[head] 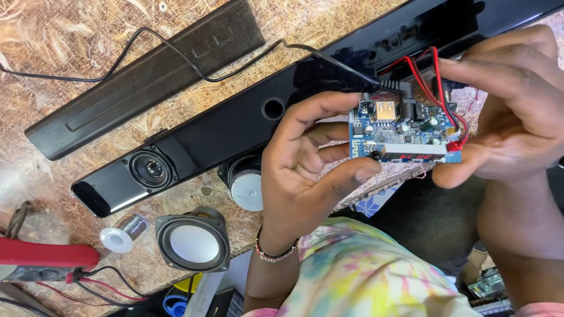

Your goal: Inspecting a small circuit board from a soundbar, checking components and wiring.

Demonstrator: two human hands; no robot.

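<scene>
- The left hand (311, 158) and right hand (505, 111) are pinching a blue circuit board (405, 132) by its ends, holding it up over the open black soundbar (247, 123) on the table (70, 47).
- This looks like the inspection step, with red wires (437, 88) trailing off the board.
- Any next move is calling for slack in those wires.

Both hands hold a small blue circuit board (404, 132) above the worn brown table (70, 35). The left hand (305, 170) pinches its left edge, and the right hand (511, 111) grips its right edge, where red wires (424, 76) attach. Below lies a long glossy black soundbar housing (247, 120), a loose square speaker driver (192, 242) and a solder spool (123, 233).
</scene>
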